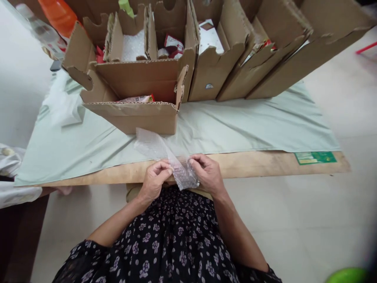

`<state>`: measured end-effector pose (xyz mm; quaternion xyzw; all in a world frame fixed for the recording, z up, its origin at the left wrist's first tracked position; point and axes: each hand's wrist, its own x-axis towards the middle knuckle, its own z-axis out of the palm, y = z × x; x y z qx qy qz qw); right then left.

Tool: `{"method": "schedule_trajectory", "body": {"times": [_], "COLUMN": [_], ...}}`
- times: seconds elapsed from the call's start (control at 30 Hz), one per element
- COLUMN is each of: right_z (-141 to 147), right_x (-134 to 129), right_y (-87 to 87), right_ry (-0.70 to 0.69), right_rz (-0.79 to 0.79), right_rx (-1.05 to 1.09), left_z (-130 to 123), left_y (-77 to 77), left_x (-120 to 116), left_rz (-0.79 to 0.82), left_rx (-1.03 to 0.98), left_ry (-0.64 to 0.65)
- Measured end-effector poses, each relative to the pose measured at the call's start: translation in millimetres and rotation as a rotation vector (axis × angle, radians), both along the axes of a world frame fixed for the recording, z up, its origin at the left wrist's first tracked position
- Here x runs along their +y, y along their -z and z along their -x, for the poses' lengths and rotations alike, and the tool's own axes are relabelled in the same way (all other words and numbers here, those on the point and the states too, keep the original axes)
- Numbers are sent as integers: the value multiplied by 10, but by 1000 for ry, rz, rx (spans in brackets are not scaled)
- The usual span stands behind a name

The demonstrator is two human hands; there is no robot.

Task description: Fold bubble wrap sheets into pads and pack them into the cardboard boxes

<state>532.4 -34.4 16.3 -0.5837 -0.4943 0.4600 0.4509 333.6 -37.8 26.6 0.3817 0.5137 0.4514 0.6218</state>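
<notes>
A clear piece of bubble wrap (179,169) is held between my two hands at the table's front edge, its far end lying on the cloth. My left hand (155,177) pinches its left side between thumb and fingers. On the other side, my right hand (207,173) grips the crumpled right edge. Just beyond the wrap stands an open cardboard box (141,120) with a red and white packet (137,99) inside.
Several open cardboard holders (219,72) with small goods stand along the back. Bottles (60,17) are at the back left, near a white plastic bag (66,108). A green label (315,157) lies on the wooden edge at right. Another person's leg (63,190) shows at left.
</notes>
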Motion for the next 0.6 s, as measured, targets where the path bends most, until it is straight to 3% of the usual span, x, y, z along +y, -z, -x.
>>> {"method": "schedule_trajectory", "body": {"times": [0.07,0.13,0.3,0.4,0.47,0.5,0.6], "right_z": [-141,-276,-433,-571,-713,-776,-785], "right_x": [121,332,955,1044,919,815,453], "right_y": [6,-8,-70,-73,-61,-55,-48], "right_ry": [52,33,-242,-149,8,81,233], "right_rz": [-27,-70,-116,-151,-198,-228,-348], "right_rx": [-33,-105,-403,-542,-562,-563,-590], "left_z": [41,37,-125,-3,235,374,674], "left_y": [28,38,-23,-156,-305,-386,-550], "left_x": [-126,-254,-391,-320,-240,-195,-35], "left_rz": [31,94,124,1,-45,-54,-191], "left_rx": [-4,18,193,184,136,137,323], "left_ry": [10,140,819,1109,1144,1100,758]}}
